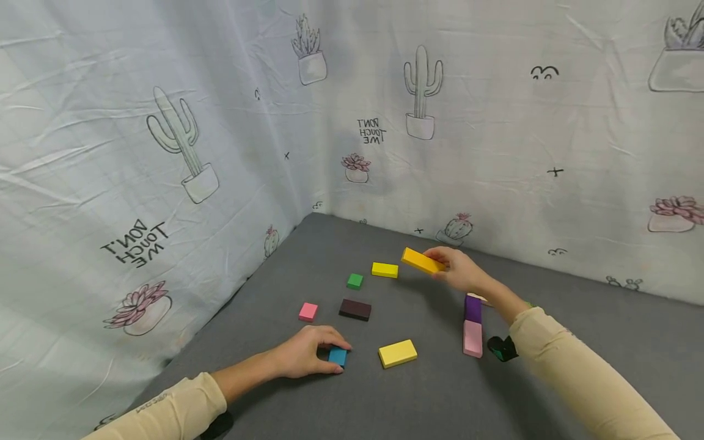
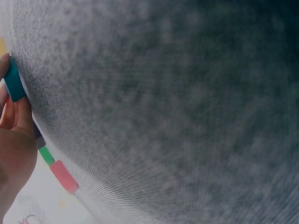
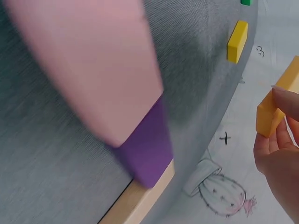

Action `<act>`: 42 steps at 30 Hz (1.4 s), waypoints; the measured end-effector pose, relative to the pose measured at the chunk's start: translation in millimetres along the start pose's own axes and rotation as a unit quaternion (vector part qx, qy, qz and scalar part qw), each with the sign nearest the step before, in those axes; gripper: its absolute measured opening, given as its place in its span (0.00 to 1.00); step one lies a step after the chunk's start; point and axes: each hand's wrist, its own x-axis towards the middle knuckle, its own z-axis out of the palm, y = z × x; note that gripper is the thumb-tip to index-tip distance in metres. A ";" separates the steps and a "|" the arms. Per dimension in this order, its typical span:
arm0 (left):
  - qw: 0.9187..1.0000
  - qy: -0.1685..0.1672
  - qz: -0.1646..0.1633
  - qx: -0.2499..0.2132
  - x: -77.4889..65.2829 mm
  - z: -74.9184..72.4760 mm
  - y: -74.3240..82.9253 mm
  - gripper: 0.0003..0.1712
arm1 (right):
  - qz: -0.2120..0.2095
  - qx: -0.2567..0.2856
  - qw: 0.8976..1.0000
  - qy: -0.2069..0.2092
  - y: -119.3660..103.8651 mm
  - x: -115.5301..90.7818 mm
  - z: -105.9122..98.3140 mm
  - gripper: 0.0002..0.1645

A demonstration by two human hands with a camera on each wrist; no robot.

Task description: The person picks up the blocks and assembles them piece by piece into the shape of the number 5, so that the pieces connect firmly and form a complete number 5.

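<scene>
My left hand (image 1: 302, 353) pinches a small blue block (image 1: 338, 356) between thumb and fingers, low over the grey surface. In the left wrist view the blue block (image 2: 14, 81) shows at the left edge. Farther back, my right hand (image 1: 461, 270) grips one end of a long orange-yellow block (image 1: 420, 261), held above the surface. The right wrist view shows thumb and fingers on either side of the orange-yellow block (image 3: 267, 114). A pale yellow block (image 1: 398, 354) lies right of the left hand, and a dark brown block (image 1: 355, 309) lies behind it.
A pink block (image 1: 308, 311), a green block (image 1: 355, 281) and a yellow block (image 1: 385, 269) lie farther back. Below the right forearm, a light pink block (image 1: 472, 338) adjoins a purple one (image 1: 473, 308), with a wood-coloured block (image 3: 140, 196) at its end. Printed curtains (image 1: 495, 134) border the surface.
</scene>
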 end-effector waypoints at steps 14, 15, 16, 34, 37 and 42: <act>1.000 0.005 0.002 0.002 2.4 2.0 -1.3 0.21 | 0.005 -0.033 0.999 -0.026 21.7 -57.1 -29.3 0.24; 1.000 0.007 0.004 0.003 2.3 2.5 -1.5 0.21 | 0.002 -0.034 0.999 -0.029 22.8 -61.6 -31.2 0.23; 1.000 0.009 0.007 0.002 2.2 3.0 -1.9 0.21 | -0.002 -0.036 0.999 -0.032 24.1 -66.0 -33.1 0.23; 1.000 0.017 0.010 0.005 3.9 1.9 -1.6 0.21 | 0.007 -0.071 0.994 -0.079 43.9 -141.9 -60.6 0.25; 1.000 0.017 0.017 0.002 4.8 2.0 -2.1 0.21 | 0.016 -0.059 0.993 -0.097 49.5 -153.6 -62.6 0.24; 1.000 0.016 0.010 -0.008 5.0 2.4 -1.8 0.21 | 0.020 -0.030 0.992 -0.122 58.3 -168.5 -60.5 0.24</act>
